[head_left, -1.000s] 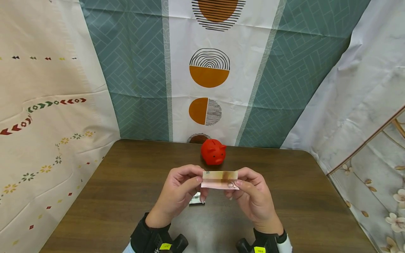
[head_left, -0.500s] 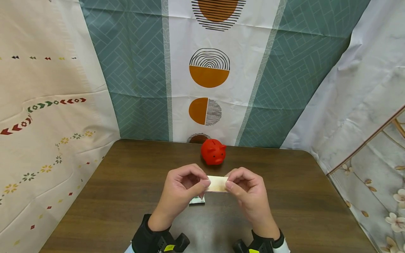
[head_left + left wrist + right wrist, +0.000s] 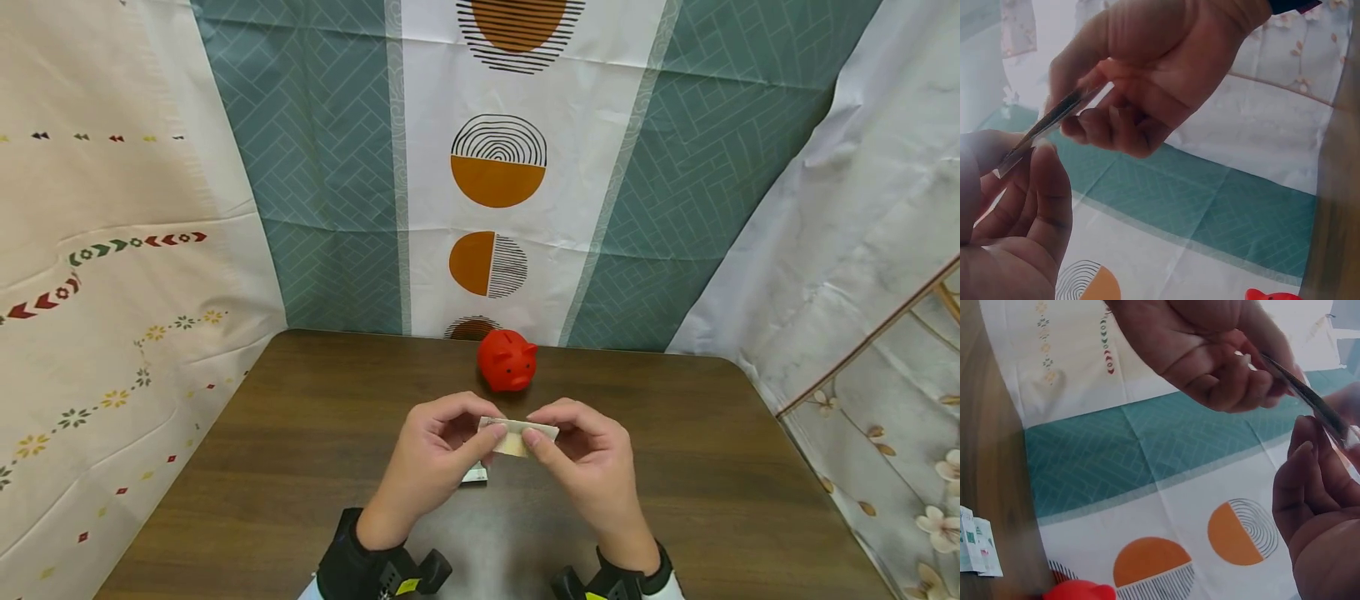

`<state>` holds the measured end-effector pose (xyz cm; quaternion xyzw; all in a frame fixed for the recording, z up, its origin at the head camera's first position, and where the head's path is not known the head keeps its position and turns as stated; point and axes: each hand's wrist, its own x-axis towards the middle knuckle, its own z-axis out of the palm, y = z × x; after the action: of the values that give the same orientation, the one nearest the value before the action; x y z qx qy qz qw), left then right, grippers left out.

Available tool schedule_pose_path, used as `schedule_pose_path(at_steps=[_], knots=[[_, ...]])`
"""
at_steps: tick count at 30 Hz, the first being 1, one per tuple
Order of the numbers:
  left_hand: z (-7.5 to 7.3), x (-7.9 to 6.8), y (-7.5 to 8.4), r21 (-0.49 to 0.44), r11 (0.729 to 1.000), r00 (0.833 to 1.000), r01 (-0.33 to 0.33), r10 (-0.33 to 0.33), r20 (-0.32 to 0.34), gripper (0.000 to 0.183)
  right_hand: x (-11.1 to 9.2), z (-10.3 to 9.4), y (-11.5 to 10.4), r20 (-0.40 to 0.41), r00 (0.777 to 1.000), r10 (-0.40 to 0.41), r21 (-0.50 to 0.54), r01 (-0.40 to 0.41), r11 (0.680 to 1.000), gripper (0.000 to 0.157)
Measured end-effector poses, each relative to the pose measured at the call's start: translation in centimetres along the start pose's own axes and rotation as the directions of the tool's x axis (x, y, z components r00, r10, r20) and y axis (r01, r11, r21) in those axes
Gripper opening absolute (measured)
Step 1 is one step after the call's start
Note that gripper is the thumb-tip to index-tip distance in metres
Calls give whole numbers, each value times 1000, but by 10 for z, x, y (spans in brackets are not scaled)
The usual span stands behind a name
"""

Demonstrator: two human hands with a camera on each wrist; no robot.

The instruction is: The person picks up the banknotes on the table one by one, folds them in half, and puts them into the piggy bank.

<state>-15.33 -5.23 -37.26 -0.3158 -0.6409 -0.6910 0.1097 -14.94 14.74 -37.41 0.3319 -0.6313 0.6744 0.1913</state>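
In the head view a folded banknote [image 3: 512,447] is held level above the table, its pale side showing. My left hand [image 3: 427,462] pinches its left part between thumb and fingers. The right part is pinched by my right hand [image 3: 596,475], thumb in front. Both wrist views show the banknote [image 3: 1054,122] nearly edge-on, as a thin folded strip. Behind the hands stands a red piggy bank [image 3: 507,360] with a slot on top. Partly hidden by the left hand, more folded paper, apparently banknotes [image 3: 984,547], lies on the table.
The brown wooden table [image 3: 300,433] ends at a hanging teal and white cloth [image 3: 330,167]. A cream patterned cloth [image 3: 112,250] hangs at the left, a white floral one [image 3: 810,275] at the right.
The banknote has gone from a wider strip with its printed pink and brown side showing to a narrower, folded pale one. Both thumbs have moved closer together along it.
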Motion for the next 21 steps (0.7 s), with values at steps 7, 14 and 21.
schedule_pose_path(at_steps=[7, 14, 21], knots=[[4, 0, -1, 61, 996, 997, -71, 71, -1, 9, -1, 3, 1, 33, 999, -26, -90, 29, 995, 28], [7, 1, -2, 147, 968, 979, -205, 203, 24, 10, 0, 7, 3, 55, 994, -97, -146, 104, 984, 30], [7, 0, -2, 188, 956, 974, -226, 228, 13, 12, -1, 8, 4, 52, 993, -102, -200, 111, 974, 29]])
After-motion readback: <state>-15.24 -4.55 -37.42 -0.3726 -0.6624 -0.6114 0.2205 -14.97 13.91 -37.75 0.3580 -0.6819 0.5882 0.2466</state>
